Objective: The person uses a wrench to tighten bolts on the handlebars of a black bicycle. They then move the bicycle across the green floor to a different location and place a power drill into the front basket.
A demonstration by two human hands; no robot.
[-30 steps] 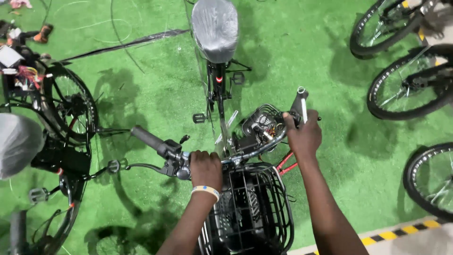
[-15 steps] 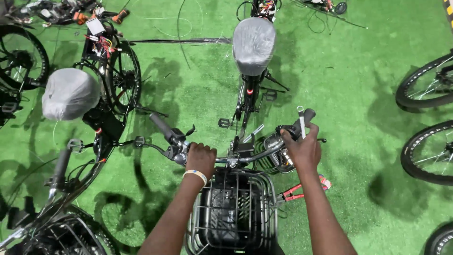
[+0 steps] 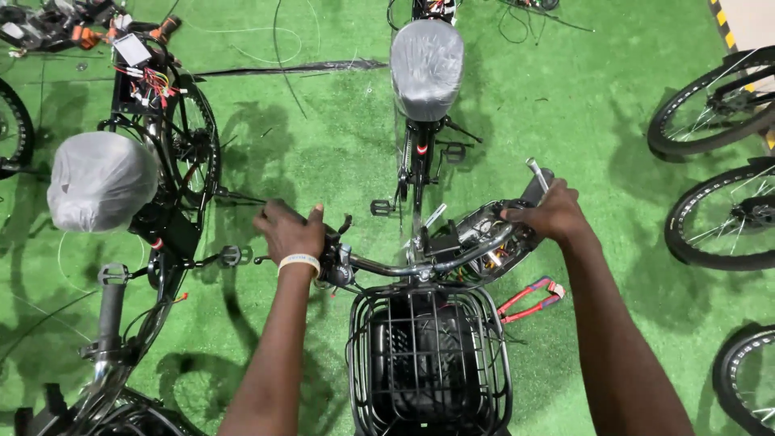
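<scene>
The left hand [image 3: 292, 232] has its fingers wrapped tight over the left grip of the handlebar [image 3: 404, 266], and the right hand [image 3: 550, 214] is curled the same way round the right grip, beside a silver brake lever [image 3: 536, 173] that sticks up at about 12 o'clock from its knuckles. The bar runs between them from 9 to 3 o'clock, tilted so the right end sits farther from the camera. To hold it well, I judge both grips should be kept square and the pull even, so the front end does not swing into the neighbouring bicycle at 9 o'clock. Just below the bar, at 6 o'clock, hangs a black wire basket [image 3: 429, 363]; beyond the bar, at 12 o'clock, the frame leads to a plastic-wrapped saddle [image 3: 426, 69]. Red-handled pliers [image 3: 531, 297] lie on the green turf floor [image 3: 323, 121] at 4 o'clock of the stem.
</scene>
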